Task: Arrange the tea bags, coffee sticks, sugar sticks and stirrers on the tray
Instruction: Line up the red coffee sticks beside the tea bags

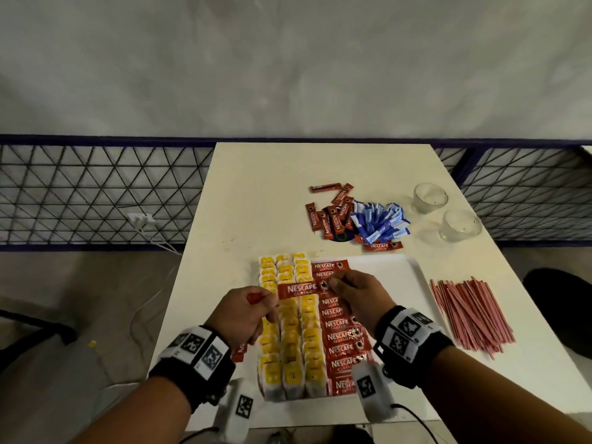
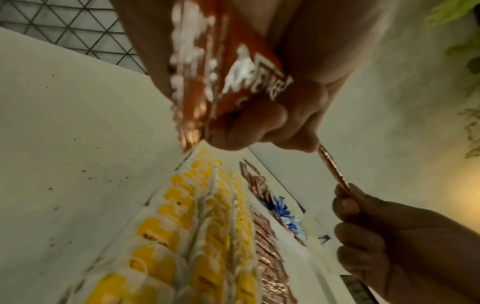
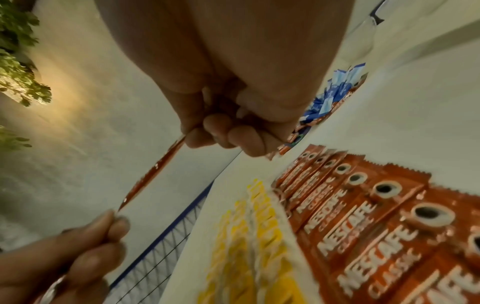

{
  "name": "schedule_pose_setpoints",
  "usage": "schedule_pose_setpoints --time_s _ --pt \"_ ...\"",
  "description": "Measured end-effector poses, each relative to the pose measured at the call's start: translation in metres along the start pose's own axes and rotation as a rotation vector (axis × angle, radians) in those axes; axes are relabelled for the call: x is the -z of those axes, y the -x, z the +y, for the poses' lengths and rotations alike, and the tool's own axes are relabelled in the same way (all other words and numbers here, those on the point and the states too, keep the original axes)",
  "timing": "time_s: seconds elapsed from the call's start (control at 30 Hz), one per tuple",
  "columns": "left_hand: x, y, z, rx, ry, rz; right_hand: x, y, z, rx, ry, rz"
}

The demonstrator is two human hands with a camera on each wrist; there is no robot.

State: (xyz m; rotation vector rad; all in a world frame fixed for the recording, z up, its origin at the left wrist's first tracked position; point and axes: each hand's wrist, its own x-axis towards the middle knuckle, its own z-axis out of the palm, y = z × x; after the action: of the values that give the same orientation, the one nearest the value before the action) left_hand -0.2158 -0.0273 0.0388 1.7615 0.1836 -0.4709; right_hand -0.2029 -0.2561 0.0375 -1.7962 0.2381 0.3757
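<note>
The left hand pinches one end of a red coffee stick between thumb and curled fingers, and the right hand pinches the other end, so the stick hangs level between them above the far part of the tray. In the left wrist view more red sticks lie gripped in that hand's palm. Below the held stick, a column of coffee sticks lies flat in the tray, each one crosswise, running from the far edge to the near edge. Just left of it, three columns of yellow tea bags fill the tray's left side. The tray's right part is bare white. On the table beyond the tray's far edge, loose coffee sticks and blue sugar sticks lie heaped together. Two glass cups stand near the table's far right edge. A bundle of red stirrers lies on the table, just right of the tray.
</note>
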Motion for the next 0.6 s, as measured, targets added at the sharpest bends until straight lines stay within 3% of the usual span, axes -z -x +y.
schedule_pose_setpoints --time_s 0.17,0.37,0.6 --pt "0.008 -0.026 -0.018 0.145 -0.236 0.157 0.04 -0.042 0.018 -0.105 -0.077 0.164" --pt "0.009 -0.043 -0.029 0.295 -0.598 0.268 0.065 -0.101 0.047 -0.135 0.199 0.161" --pt "0.004 -0.054 -0.033 0.377 -0.556 0.299 0.058 -0.14 0.056 -0.198 0.389 0.091"
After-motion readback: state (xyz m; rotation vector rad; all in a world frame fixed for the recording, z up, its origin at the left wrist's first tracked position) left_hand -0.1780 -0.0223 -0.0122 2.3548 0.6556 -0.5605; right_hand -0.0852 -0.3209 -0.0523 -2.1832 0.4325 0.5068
